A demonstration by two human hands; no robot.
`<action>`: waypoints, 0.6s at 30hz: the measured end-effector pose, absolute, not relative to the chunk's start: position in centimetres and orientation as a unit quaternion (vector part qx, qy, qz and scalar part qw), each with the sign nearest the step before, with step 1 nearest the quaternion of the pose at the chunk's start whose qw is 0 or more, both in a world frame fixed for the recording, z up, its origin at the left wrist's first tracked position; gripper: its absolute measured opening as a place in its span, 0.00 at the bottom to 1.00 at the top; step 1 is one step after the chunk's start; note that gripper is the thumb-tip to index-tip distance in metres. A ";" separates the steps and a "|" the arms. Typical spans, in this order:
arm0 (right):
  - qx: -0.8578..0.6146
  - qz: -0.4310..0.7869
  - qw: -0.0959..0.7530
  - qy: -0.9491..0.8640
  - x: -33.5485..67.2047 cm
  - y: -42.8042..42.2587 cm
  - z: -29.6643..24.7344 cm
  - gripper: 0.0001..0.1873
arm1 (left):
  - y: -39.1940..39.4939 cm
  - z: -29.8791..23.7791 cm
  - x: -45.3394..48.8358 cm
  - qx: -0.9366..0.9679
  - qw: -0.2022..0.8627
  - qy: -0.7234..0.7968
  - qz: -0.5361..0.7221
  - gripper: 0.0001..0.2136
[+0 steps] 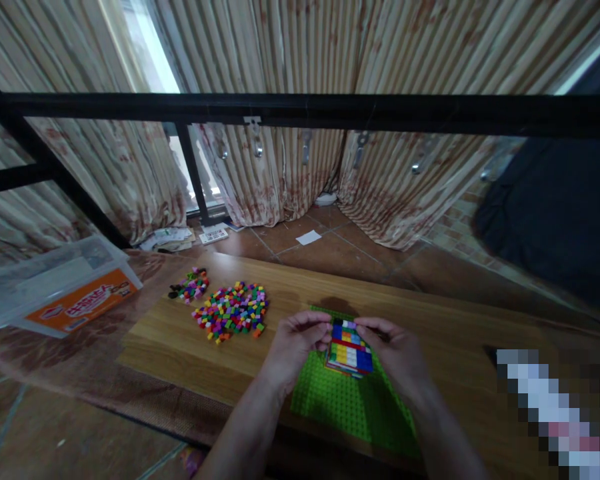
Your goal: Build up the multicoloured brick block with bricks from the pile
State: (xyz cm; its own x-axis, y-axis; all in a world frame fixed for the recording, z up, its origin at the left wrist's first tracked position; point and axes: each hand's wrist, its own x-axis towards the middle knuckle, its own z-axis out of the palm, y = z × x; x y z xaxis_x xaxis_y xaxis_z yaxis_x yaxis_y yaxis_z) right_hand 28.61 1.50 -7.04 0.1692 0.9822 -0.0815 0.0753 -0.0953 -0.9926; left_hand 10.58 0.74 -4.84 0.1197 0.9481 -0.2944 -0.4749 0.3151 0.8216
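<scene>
A block built of colourful toy bricks (350, 357), with rows of white, yellow, blue and red, sits over a green studded baseplate (353, 417). My left hand (297, 343) has its thumb and fingers pinched at the block's upper left corner. At the upper right corner, the fingertips of my right hand (395, 347) are closed against the block's edge. Whether a small loose brick is also between my fingertips is too small to tell. Part of the block's sides is hidden by my fingers.
Left on the wooden table (290, 287) lies a pile of loose toy bricks (233, 310), with a smaller pile (193, 285) behind it. A clear plastic box with an orange label (83, 303) stands beyond the table's left end. A pixelated object (555, 413) is at right.
</scene>
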 end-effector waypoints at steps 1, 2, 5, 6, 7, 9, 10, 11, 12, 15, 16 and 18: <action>-0.576 0.457 0.501 -0.457 28.6 1.5 -7.2 0.17 | 0.7 -4.8 10.6 0.285 0.690 0.424 0.513 0.14; -0.570 0.457 0.507 -0.458 28.6 1.5 -7.5 0.17 | 0.8 -4.8 10.6 0.288 0.686 0.426 0.514 0.15; -0.547 0.465 0.543 -0.436 28.5 1.4 -7.8 0.16 | 0.8 -4.9 10.6 0.298 0.684 0.424 0.514 0.16; -0.537 0.472 0.557 -0.423 28.6 1.4 -7.8 0.17 | 0.9 -5.0 10.6 0.301 0.685 0.422 0.512 0.16; -0.529 0.479 0.568 -0.410 28.6 1.3 -7.7 0.18 | 0.9 -5.1 10.6 0.304 0.685 0.421 0.511 0.17; -0.521 0.477 0.593 -0.387 28.9 1.3 -7.4 0.19 | 0.9 -5.1 10.7 0.307 0.683 0.423 0.510 0.17; -0.522 0.468 0.606 -0.376 29.0 1.2 -7.3 0.18 | 0.9 -5.1 10.7 0.308 0.682 0.425 0.509 0.18; -0.526 0.454 0.619 -0.366 29.2 1.2 -7.1 0.17 | 0.9 -5.1 10.8 0.308 0.681 0.427 0.508 0.18; -0.531 0.439 0.631 -0.357 29.3 1.2 -7.0 0.15 | 0.9 -5.1 10.8 0.308 0.681 0.429 0.507 0.18; -0.532 0.410 0.646 -0.362 29.1 1.0 -6.8 0.11 | 0.8 -4.9 11.0 0.313 0.680 0.428 0.506 0.17; -0.530 0.407 0.642 -0.376 28.8 0.8 -6.7 0.10 | 0.8 -4.9 11.1 0.316 0.680 0.426 0.506 0.17; -0.523 0.401 0.621 -0.424 28.1 0.3 -6.5 0.09 | 0.8 -4.9 11.2 0.323 0.682 0.417 0.506 0.17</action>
State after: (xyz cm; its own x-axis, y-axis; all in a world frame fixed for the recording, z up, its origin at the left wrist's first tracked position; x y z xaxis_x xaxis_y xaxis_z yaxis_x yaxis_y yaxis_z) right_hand 28.13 0.28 -6.45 0.3186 0.9418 0.1073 -0.0543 0.1311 -0.9899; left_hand 11.24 0.77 -4.89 0.1399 0.9602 -0.2416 -0.4211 0.2786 0.8632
